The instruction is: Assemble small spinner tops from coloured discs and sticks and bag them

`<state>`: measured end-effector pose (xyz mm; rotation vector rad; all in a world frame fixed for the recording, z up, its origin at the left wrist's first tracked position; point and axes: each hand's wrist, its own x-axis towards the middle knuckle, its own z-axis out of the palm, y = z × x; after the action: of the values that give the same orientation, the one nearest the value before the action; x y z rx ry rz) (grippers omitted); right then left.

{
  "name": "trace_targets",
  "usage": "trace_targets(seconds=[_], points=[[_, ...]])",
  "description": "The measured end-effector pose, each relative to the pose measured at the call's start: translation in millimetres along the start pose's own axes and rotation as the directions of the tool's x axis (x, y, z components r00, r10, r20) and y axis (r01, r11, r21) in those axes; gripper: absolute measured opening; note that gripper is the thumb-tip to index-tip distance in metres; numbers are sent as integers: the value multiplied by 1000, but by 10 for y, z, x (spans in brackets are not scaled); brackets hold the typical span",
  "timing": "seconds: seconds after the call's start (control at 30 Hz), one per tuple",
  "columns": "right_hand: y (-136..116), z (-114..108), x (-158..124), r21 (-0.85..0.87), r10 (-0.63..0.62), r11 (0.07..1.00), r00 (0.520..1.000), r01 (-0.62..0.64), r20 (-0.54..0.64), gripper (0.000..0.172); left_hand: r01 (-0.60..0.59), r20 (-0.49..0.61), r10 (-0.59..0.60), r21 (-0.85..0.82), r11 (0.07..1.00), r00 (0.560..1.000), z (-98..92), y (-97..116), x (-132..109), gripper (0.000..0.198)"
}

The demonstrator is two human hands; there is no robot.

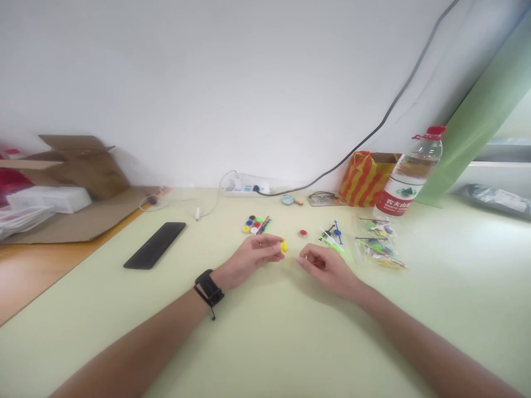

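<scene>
Thumb and fingertips of my left hand (251,258) pinch a small yellow plastic piece (284,247) above the table. Just to the right, apart from it, my right hand (332,271) is closed with fingers curled; whatever they may hold is hidden. Beyond my left hand lies a group of coloured round discs (251,223) with thin coloured sticks (264,225) beside them. A single red disc (303,233) sits between and beyond the hands. Past my right hand lie black, blue, white and green plastic pieces with thin arms (332,236).
Clear bags of coloured parts (379,246) lie at right, before a tilted water bottle (404,182) and a striped bag (360,178). A black flat slab (155,245) is at left, near a cardboard box (91,171). A power strip (244,188) stands by the wall.
</scene>
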<state>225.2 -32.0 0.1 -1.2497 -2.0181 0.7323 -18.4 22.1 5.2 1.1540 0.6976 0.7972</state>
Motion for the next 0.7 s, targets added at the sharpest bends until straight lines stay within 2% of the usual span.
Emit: trace_targets(seconds=[0.1, 0.17, 0.23, 0.3, 0.37, 0.47, 0.57, 0.7], points=[[-1, -67, -17, -164, -40, 984, 982, 71, 186, 24, 17, -55, -22, -85, 996, 998, -46, -2, 22, 30], [-11, -106, -29, -209, -40, 972, 959, 102, 280, 28, 16, -77, -27, -131, 991, 997, -65, -2, 37, 27], [-23, -136, -43, -206, -52, 970, 944, 125, 326, 28, 6, -79, -19, -163, 987, 997, -74, 1, 51, 24], [-31, -154, -56, -182, -83, 971, 936, 153, 341, 17, -1, -75, -13, -184, 983, 997, -73, 7, 61, 21], [-26, -160, -61, -162, -108, 973, 945, 164, 308, 16, -2, -77, -13, -198, 980, 997, -68, 16, 66, 18], [17, -150, -42, -171, -125, 973, 974, 157, 188, 23, -4, -87, -15, -210, 978, 996, -64, 23, 70, 16], [98, -138, -3, -216, -149, 962, 984, 167, 97, 30, -8, -93, -13, -223, 975, 996, -73, 18, 74, 17], [213, -163, 31, -281, -118, 954, 993, 105, -28, 33, -8, -110, -19, -236, 972, 994, -83, 13, 80, 17]])
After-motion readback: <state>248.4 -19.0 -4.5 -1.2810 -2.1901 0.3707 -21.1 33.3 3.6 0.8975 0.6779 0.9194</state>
